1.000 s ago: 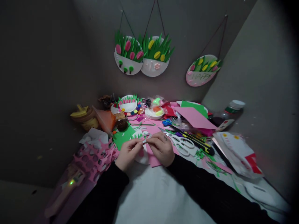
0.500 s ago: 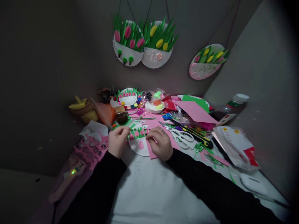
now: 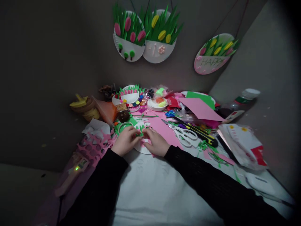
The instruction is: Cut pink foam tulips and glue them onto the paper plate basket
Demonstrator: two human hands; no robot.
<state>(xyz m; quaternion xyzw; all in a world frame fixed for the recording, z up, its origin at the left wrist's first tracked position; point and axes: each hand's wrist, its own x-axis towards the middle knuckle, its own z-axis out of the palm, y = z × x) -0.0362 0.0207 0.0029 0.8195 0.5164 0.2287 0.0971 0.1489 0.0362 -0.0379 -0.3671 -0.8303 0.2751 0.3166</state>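
Observation:
My left hand (image 3: 125, 140) and my right hand (image 3: 157, 142) are close together, with fingertips nearly meeting. Both pinch a small piece of green paper grass (image 3: 140, 134); the fingers cover much of it. Beneath them lies a white paper plate piece (image 3: 143, 151), mostly hidden by the hands. More green grass tips (image 3: 140, 128) rise just behind the fingers. A pale ring like a tape roll (image 3: 120, 128) stands beyond my left hand. Pink paper (image 3: 166, 131) extends past my right hand.
White scissors (image 3: 185, 135) and a yellow-black cutter (image 3: 202, 135) lie to the right, near a bottle (image 3: 245, 97). At left are a glue gun (image 3: 68, 182) and punched pink foam (image 3: 94, 147). Decorated plates (image 3: 156, 55) hang on the wall.
My hands have come together over the plate; earlier they were apart, with the pink tulips on green grass showing between them. The view has tilted slightly downward.

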